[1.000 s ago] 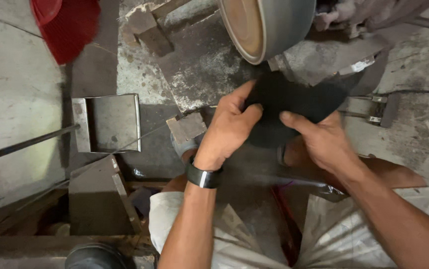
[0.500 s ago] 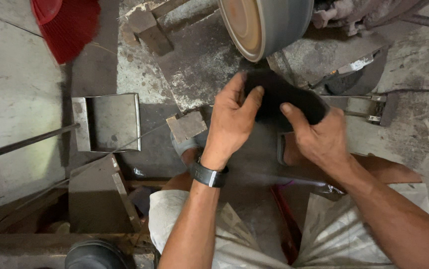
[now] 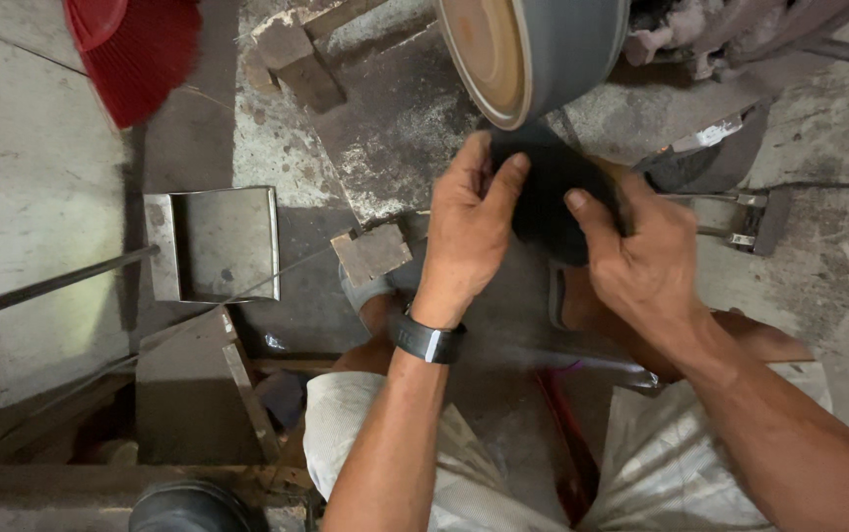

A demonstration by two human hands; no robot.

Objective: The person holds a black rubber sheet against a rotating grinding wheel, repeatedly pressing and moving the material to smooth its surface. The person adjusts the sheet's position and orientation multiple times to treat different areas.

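Looking down from the head camera, the only view here, both hands are closed around a dark, flat rubbery piece point(image 3: 553, 202) held right under the lower rim of the big grey grinding wheel point(image 3: 533, 54). The left hand point(image 3: 464, 232) wraps its near-left edge, thumb and fingers curled over the top; the right hand point(image 3: 641, 261) pinches its right side, index finger laid across the dark face.

A second ago the piece spread wide and lay lower, its right end stretching out toward the metal bracket point(image 3: 750, 222). Half a second ago it had drawn in between the palms. Now it is bunched smaller, and it has come up until its top edge sits at or just beside the wheel's rim; I cannot tell whether it truly touches. My judgement is that the person has regripped and turned the piece to offer a fresh edge to the wheel.

As for heading, most of the piece is hidden by fingers, so its outline is partly guesswork. What shows seems to run from near-right to far-left, the far end pointing up toward the wheel's tan face point(image 3: 484, 49).

Off to the left a metal dustpan point(image 3: 213, 246) lies on the floor, well apart, with a red broom point(image 3: 134, 54) beyond it.
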